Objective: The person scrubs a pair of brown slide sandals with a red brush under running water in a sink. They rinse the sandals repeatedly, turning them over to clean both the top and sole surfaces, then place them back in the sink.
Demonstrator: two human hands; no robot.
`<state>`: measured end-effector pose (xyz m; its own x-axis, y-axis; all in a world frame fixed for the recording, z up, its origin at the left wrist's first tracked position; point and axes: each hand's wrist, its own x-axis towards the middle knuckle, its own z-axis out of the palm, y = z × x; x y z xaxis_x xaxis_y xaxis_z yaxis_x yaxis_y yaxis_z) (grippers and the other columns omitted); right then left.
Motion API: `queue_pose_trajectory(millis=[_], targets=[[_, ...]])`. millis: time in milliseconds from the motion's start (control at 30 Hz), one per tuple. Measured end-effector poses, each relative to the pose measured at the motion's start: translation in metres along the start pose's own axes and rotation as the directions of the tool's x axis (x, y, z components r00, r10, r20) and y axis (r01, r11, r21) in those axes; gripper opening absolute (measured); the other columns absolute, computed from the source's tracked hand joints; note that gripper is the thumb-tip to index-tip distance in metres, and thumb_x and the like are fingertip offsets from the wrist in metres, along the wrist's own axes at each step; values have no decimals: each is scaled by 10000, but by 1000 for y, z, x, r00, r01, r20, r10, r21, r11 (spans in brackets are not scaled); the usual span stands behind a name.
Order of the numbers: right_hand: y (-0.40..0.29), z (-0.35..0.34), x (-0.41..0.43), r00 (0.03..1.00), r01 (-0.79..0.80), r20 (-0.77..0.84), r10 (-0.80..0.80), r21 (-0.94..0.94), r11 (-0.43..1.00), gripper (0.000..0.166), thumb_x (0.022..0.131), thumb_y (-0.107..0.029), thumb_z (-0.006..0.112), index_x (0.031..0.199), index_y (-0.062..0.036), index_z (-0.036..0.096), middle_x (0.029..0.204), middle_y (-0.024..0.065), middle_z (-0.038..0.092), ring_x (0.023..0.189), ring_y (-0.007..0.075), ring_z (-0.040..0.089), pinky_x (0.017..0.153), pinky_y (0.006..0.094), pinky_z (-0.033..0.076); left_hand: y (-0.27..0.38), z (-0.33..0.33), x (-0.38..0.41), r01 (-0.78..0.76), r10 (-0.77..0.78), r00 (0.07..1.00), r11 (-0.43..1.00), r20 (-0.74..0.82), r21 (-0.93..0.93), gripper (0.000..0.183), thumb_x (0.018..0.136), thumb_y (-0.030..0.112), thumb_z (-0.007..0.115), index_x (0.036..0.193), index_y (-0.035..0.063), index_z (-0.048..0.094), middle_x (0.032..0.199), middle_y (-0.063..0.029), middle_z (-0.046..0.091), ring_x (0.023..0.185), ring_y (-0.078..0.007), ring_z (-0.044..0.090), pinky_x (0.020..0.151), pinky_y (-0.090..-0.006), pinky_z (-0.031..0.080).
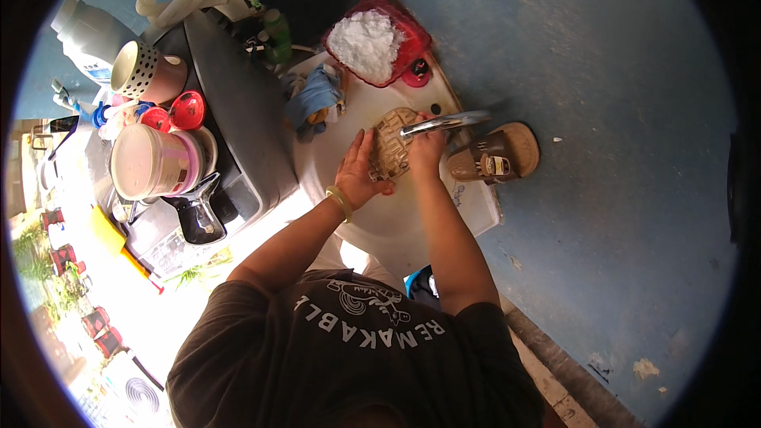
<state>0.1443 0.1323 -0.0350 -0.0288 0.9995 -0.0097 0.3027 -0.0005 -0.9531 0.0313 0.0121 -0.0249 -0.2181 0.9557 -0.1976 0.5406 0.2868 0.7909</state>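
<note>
A brown slipper with its patterned sole facing up [390,145] is held over the white sink [318,175], partly below the curved metal faucet [440,124]. My left hand [358,172], with a pale bangle at the wrist, rests along the slipper's left edge, fingers extended. My right hand [425,151] grips the slipper's right side; the faucet hides part of its fingers. A second brown slipper [484,157] lies on the sink's right rim, its upper showing. White powder or foam [365,44] fills much of a red basket [416,27] at the sink's far corner.
Cloths [321,95] lie on the sink's left rim. Beside them, a grey plastic machine top [232,95] holds stacked tubs [151,160], a dotted cup [135,71], red cups [187,110] and a white jug [95,35]. A blue wall [594,131] rises at the right.
</note>
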Motion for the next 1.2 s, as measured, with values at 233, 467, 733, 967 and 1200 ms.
queue_pose_trajectory(millis=[233,467,733,967,1200], targets=[[-15,8,-16,999,33,30,-32,-9,999,230,917,-160,548,1044,30,579,974,114,622,897,193,571,838,313,453,-4,14,6,-64,60,996,997,-65,-50,1240,519,285,860,1471,70,95,1514,-195,127,1372,-352,233,1104,-407,260],[-36,31,-36,988,56,151,-37,-124,991,306,900,-256,553,1092,-19,550,968,152,626,896,283,600,808,370,462,-39,36,8,-151,108,960,976,-257,-154,1132,630,210,823,1457,24,74,1457,-229,254,1319,-358,340,1059,-369,343],[-31,39,-21,959,251,175,-223,-164,954,232,938,-251,520,945,-20,546,840,150,615,763,299,592,694,392,466,-51,26,9,-32,-50,991,819,-126,-573,1022,642,54,772,1463,61,163,1367,-150,421,1241,-268,454,1007,-330,395],[-41,23,-11,976,124,213,-49,-355,927,320,924,-281,540,783,2,489,670,177,556,585,341,514,594,409,427,-38,4,10,175,-132,982,402,132,-899,987,589,-130,664,1455,94,248,1312,-77,490,1185,-218,493,989,-333,413],[5,15,-5,980,145,165,-109,-220,965,237,909,-218,556,863,13,528,771,172,554,663,308,535,635,375,441,-26,-13,15,223,-61,975,339,215,-914,769,612,-115,612,1337,69,430,1196,-73,586,1131,-213,534,979,-331,403]])
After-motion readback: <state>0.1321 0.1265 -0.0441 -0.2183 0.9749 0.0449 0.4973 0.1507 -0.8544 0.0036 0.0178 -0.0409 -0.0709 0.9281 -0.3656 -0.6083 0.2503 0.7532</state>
